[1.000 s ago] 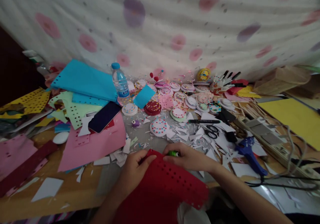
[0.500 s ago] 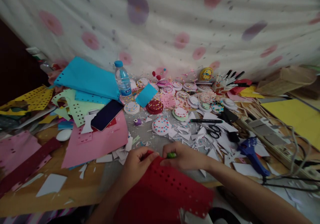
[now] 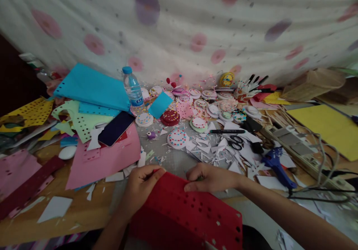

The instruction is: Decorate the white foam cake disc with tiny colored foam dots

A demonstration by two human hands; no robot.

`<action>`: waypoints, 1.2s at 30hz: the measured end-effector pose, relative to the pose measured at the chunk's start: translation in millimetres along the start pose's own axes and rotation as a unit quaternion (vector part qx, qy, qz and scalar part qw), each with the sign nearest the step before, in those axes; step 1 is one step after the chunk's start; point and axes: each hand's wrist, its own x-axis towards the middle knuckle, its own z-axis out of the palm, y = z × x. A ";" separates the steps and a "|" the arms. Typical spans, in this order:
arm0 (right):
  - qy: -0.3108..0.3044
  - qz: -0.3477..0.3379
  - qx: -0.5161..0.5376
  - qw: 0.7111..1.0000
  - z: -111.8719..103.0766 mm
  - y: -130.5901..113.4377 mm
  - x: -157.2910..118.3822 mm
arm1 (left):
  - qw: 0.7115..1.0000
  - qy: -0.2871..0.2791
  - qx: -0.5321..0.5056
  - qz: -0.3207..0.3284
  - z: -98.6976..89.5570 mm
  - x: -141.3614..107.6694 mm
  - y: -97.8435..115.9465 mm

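A large sheet of red paper [image 3: 179,209], punched with rows of round holes and a few star-shaped ones, hangs in front of me at the table's front edge. My left hand [image 3: 141,184] pinches its top left corner between thumb and fingers. At the upper edge of the sheet, my right hand [image 3: 208,178] is curled closed with the thumb on the paper. A bit of green shows between those fingers, part of a small green object that is mostly hidden. Just beyond the hands lies a white paper disc [image 3: 178,139] with red and blue dots.
White paper scraps [image 3: 207,147], black scissors [image 3: 235,142] and a blue glue gun [image 3: 275,166] lie to the right, near a power strip [image 3: 296,153]. On the left are a phone [image 3: 116,128], pink paper [image 3: 112,164] and a water bottle [image 3: 132,88]. Decorated discs [image 3: 170,117] crowd the back.
My hands have moved apart along the top edge of the red paper, the left hand going left. More of the sheet shows between them, and the green object is now less visible.
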 end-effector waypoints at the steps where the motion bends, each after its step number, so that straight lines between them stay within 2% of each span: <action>1: 0.007 -0.007 -0.010 1.000 0.3 -0.7 2.1 | 1.000 -0.006 0.003 0.001 1.6 -0.2 0.6; 7: 0.048 -0.090 -0.088 0.991 6.2 -15.4 18.5 | 0.999 -0.038 0.009 -0.021 8.4 -2.2 5.6; 10: 0.057 -0.103 -0.110 0.987 8.7 -21.5 20.1 | 0.998 -0.051 0.034 -0.023 4.7 -3.8 4.7; 13: 0.038 -0.077 -0.066 0.994 7.1 -18.9 13.1 | 0.999 -0.031 0.038 -0.013 -5.7 -5.9 1.9; 17: -0.002 -0.019 -0.018 1.000 -1.5 -2.8 -9.5 | 0.998 0.049 0.036 -0.032 -26.7 -9.0 -3.1; 19: 0.000 -0.002 -0.022 1.000 -6.1 6.2 -22.3 | 0.996 0.066 0.031 -0.048 -34.7 -9.5 -6.8; 22: 0.014 0.000 -0.047 0.999 -10.6 17.0 -36.2 | 0.996 0.048 0.011 -0.072 -37.2 -5.8 -13.4; 25: 0.035 0.017 -0.084 0.996 -13.5 25.2 -43.6 | 0.997 0.018 -0.027 -0.075 -30.9 4.9 -18.6; 28: 0.083 0.047 -0.131 0.987 -18.4 28.2 -50.3 | 0.998 0.004 -0.030 -0.059 -22.2 20.1 -20.4; 31: 0.211 0.042 -0.147 0.965 -25.1 20.4 -55.5 | 1.000 -0.010 0.017 -0.017 -12.7 36.4 -19.2; 33: 0.301 0.017 -0.096 0.949 -27.6 10.1 -51.3 | 0.999 -0.029 0.037 0.011 -5.5 46.5 -18.1; 34: 0.324 0.000 -0.062 0.944 -27.5 4.8 -45.0 | 0.998 -0.039 0.039 0.020 -1.9 51.1 -17.6; 36: 0.326 -0.045 -0.002 0.944 -24.6 -3.4 -23.0 | 0.997 -0.056 0.035 0.032 4.0 59.0 -17.3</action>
